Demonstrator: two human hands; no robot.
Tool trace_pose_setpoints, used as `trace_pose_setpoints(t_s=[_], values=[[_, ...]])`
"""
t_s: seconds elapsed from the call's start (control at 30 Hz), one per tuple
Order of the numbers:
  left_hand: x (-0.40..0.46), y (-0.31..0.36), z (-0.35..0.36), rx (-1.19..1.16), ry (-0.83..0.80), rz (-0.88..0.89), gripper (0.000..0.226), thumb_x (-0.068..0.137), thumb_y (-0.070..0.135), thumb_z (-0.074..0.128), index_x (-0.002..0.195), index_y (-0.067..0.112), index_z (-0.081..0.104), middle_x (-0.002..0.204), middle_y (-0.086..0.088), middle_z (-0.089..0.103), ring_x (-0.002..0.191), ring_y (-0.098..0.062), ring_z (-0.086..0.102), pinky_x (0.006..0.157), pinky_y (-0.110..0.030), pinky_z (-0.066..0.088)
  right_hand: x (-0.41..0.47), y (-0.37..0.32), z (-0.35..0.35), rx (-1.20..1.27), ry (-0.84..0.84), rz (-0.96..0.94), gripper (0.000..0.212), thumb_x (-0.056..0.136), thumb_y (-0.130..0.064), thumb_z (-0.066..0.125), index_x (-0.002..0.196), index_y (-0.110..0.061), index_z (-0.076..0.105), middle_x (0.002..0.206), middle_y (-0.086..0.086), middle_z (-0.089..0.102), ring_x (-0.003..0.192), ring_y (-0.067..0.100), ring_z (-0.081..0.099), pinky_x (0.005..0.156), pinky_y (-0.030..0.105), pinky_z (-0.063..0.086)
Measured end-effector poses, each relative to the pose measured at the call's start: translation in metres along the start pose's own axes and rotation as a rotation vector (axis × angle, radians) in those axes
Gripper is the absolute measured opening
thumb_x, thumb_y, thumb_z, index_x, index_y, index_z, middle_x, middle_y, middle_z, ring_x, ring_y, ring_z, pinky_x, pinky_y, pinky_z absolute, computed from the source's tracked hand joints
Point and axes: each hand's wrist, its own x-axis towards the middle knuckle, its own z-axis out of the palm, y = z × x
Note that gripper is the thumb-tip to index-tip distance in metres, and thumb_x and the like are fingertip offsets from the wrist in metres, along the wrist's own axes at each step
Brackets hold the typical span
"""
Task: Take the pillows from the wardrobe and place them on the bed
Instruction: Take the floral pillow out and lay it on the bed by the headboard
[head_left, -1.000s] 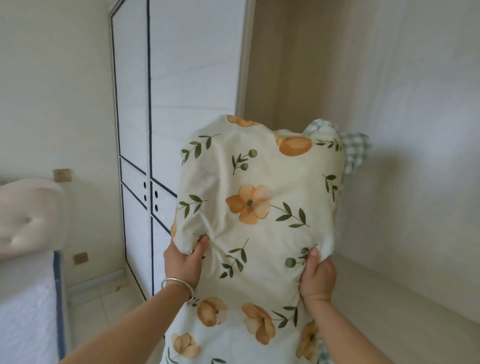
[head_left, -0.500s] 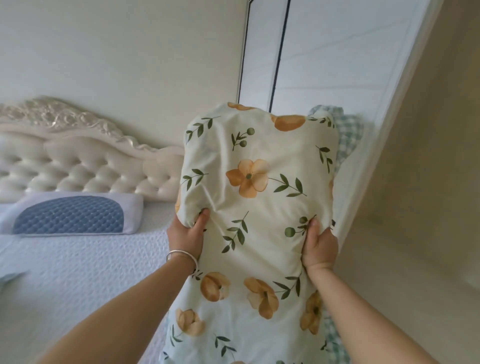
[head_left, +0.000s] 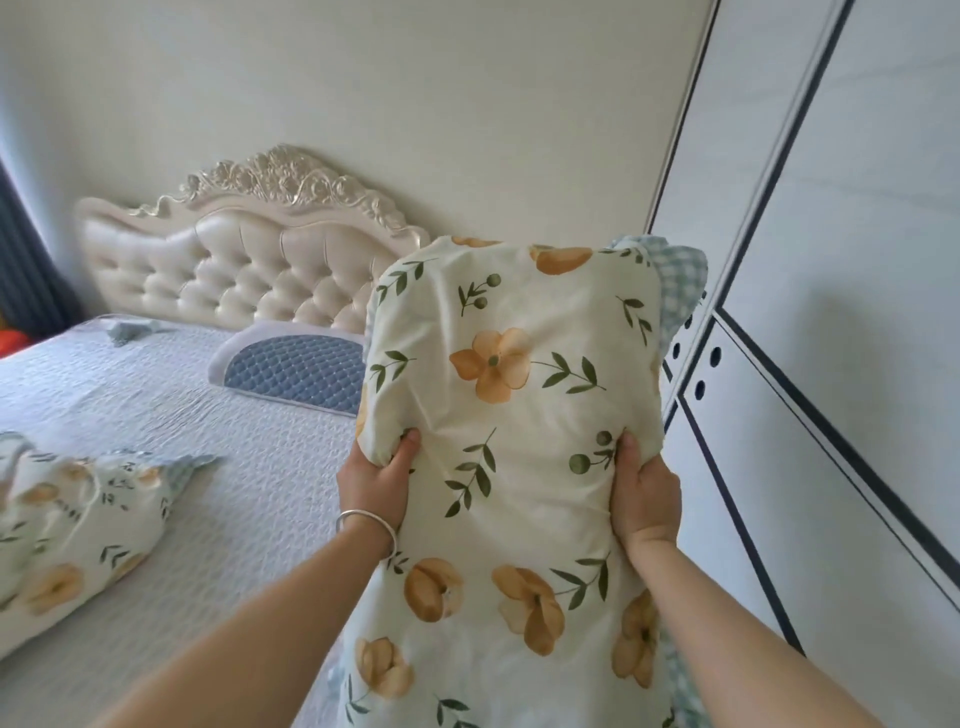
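A cream pillow printed with orange flowers and green leaves (head_left: 514, 415) stands upright in front of me, held in the air. My left hand (head_left: 374, 483), with a silver bangle on the wrist, grips its left edge. My right hand (head_left: 644, 499) grips its right edge. A green checked frill shows at the pillow's top right. A second pillow of the same print (head_left: 67, 525) lies on the bed (head_left: 218, 519) at the lower left. The white wardrobe (head_left: 831, 260) with dark trim stands shut on the right.
A blue and white quilted pillow (head_left: 291, 369) lies at the head of the bed, under the tufted cream headboard (head_left: 234, 260). A small crumpled green cloth (head_left: 130, 330) lies near the headboard. A dark curtain (head_left: 21, 260) hangs at the far left.
The view has swung left from the wardrobe to the bed. Both hands keep the same grip on the pillow. The second floral pillow on the bed has come into view.
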Motion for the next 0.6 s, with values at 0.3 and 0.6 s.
trace_pose_setpoints(t_s=[0.3, 0.6], values=[[0.087, -0.025, 0.081, 0.127, 0.085, -0.098, 0.068, 0.063, 0.058, 0.061, 0.118, 0.017, 0.061, 0.098, -0.004, 0.066, 0.094, -0.027, 0.062, 0.087, -0.045, 0.051, 0.126, 0.024, 0.071, -0.001, -0.222, 0.02, 0.075, 0.084, -0.062, 0.021, 0.116, -0.005, 0.057, 0.103, 0.019, 0.066, 0.095, 0.035, 0.059, 0.074, 0.032, 0.041], [0.246, -0.027, 0.147, 0.142, 0.11, -0.097, 0.07, 0.065, 0.06, 0.059, 0.121, 0.018, 0.058, 0.099, -0.006, 0.066, 0.095, -0.03, 0.061, 0.087, -0.046, 0.051, 0.266, -0.003, 0.183, 0.035, -0.252, -0.048, 0.078, 0.08, -0.06, 0.016, 0.125, -0.008, 0.053, 0.113, 0.018, 0.065, 0.103, 0.036, 0.059, 0.084, 0.037, 0.045]])
